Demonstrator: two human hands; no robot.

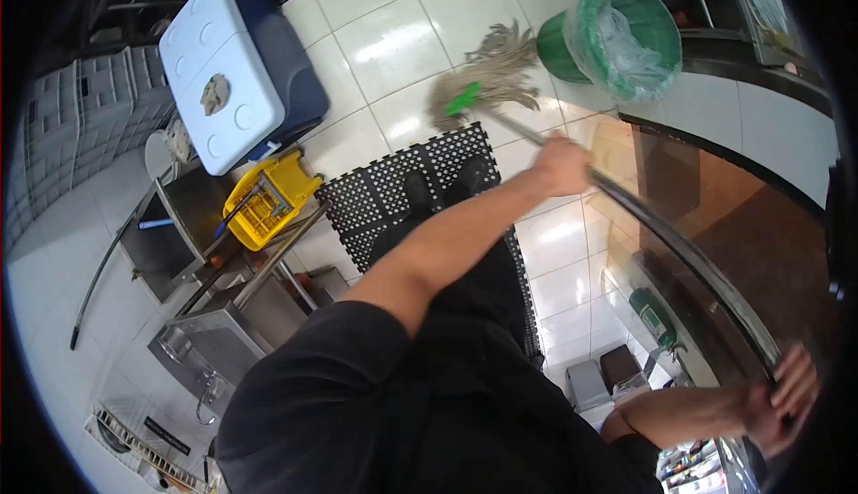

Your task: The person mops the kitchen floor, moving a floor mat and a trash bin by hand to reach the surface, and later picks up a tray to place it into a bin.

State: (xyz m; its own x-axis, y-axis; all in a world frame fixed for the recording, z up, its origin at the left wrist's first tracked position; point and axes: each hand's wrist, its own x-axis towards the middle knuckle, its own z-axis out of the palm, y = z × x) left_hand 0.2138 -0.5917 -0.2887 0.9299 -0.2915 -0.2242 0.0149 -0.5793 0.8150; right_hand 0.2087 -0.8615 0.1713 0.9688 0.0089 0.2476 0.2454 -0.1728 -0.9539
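Left hand and right hand wrapped around mop handle

White floor tiles stretch between the blue cooler and the green bin. The person's body partly hides the black perforated mat. Beyond its edge, the string mop head lies beside the bin; contact is unclear. Blur softens the right fingers.

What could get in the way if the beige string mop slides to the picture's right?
The round green plastic bin stands close beside the stringy beige mop head, on that side, so it would probably block the slide. Nothing visible comes between the bare left hand and the long grey handle; it grips directly.
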